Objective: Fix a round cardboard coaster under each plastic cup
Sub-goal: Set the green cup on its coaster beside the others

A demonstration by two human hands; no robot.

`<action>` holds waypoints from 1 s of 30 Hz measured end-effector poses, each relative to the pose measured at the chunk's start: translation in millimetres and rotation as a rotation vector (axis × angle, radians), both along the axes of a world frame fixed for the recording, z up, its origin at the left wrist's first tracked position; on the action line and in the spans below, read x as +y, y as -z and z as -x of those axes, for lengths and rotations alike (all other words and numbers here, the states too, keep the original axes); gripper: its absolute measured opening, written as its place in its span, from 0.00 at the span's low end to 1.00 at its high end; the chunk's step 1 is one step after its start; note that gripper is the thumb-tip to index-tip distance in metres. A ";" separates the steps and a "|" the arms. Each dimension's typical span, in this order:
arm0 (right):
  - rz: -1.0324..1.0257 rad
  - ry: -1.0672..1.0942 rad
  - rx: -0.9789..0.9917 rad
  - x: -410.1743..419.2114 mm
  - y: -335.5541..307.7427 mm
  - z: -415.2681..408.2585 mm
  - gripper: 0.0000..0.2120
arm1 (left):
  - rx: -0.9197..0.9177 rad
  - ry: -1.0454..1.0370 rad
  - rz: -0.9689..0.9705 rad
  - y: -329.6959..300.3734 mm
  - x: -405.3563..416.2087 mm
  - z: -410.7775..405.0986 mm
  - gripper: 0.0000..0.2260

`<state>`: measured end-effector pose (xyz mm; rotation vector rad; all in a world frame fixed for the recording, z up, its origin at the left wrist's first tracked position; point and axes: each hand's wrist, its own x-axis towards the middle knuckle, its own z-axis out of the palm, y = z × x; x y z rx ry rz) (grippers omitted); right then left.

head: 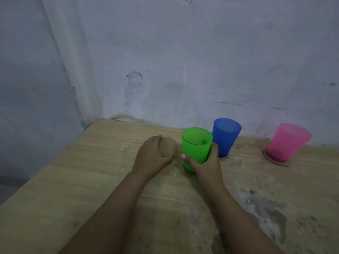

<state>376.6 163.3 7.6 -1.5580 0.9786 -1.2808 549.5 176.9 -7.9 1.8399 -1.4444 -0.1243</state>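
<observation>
A green plastic cup stands upright at the table's middle, and my right hand is wrapped around its lower part. Just left of it, my left hand holds a round brown cardboard coaster tilted up off the table. Behind the green cup stands a blue cup on a coaster whose edge shows at its base. A pink cup stands at the right on its own coaster.
The wooden table meets a pale wall right behind the cups. Its left edge drops off at the left. Grey stains mark the near right of the tabletop.
</observation>
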 end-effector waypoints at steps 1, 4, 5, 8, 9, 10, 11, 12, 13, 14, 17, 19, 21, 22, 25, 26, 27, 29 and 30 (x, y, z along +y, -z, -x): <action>0.003 -0.003 0.004 -1.9 1.6 -1.4 0.29 | -0.026 0.001 -0.009 0.5 -5.1 -3.4 0.32; 0.020 -0.017 0.044 -4.0 5.3 -3.2 0.30 | -0.053 0.011 -0.054 -0.1 -14.6 -9.3 0.36; 0.022 -0.019 0.052 -4.7 6.1 -3.4 0.30 | -0.055 0.019 -0.076 0.3 -17.1 -10.4 0.37; 0.012 -0.026 0.050 -5.8 5.7 -3.8 0.30 | -0.068 0.034 -0.136 4.6 -21.6 -13.1 0.42; 0.009 -0.028 0.045 -5.9 5.7 -3.5 0.29 | -0.070 0.038 -0.151 6.3 -22.6 -13.9 0.44; 0.007 -0.030 0.041 -6.2 5.3 -3.6 0.29 | -0.070 0.039 -0.160 7.5 -23.4 -14.5 0.45; 0.007 -0.033 0.038 -6.2 5.2 -3.4 0.29 | -0.069 0.042 -0.168 9.0 -24.3 -15.1 0.46; 0.006 -0.036 0.037 -6.1 5.2 -3.6 0.29 | -0.067 0.046 -0.174 9.6 -25.1 -15.5 0.46; 0.004 -0.038 0.040 -5.5 5.1 -3.8 0.29 | -0.059 0.052 -0.180 10.2 -25.5 -15.8 0.47; 0.002 -0.041 0.044 -5.1 4.8 -4.0 0.29 | -0.045 0.055 -0.185 10.8 -25.7 -16.1 0.48; 0.003 -0.038 0.050 -4.1 4.6 -3.8 0.29 | 0.008 0.052 -0.177 11.9 -26.0 -17.0 0.49; -0.001 -0.040 0.055 -3.3 3.7 -3.4 0.29 | 0.041 0.027 -0.147 11.8 -26.6 -17.1 0.49; -0.005 -0.042 0.058 -2.7 2.5 -3.1 0.28 | 0.067 0.006 -0.114 11.1 -27.6 -17.6 0.49; -0.006 -0.041 0.057 -2.6 2.0 -2.9 0.28 | 0.076 0.004 -0.105 10.8 -27.6 -17.5 0.49; -0.009 -0.048 0.011 -2.8 -0.3 -4.1 0.27 | 0.096 0.001 -0.092 11.9 -27.3 -19.0 0.51; -0.009 -0.050 0.000 -3.6 -0.6 -5.2 0.28 | 0.105 0.001 -0.092 12.1 -27.2 -19.4 0.52; -0.012 -0.054 -0.008 -4.5 -0.9 -7.0 0.28 | 0.116 0.003 -0.096 12.5 -27.1 -20.1 0.52; -0.011 -0.058 -0.010 -8.9 -1.5 -11.6 0.28 | 0.133 0.009 -0.107 12.5 -27.7 -20.6 0.53; -0.010 -0.057 -0.011 -11.8 -2.3 -15.2 0.28 | 0.138 0.013 -0.113 12.0 -28.2 -21.0 0.54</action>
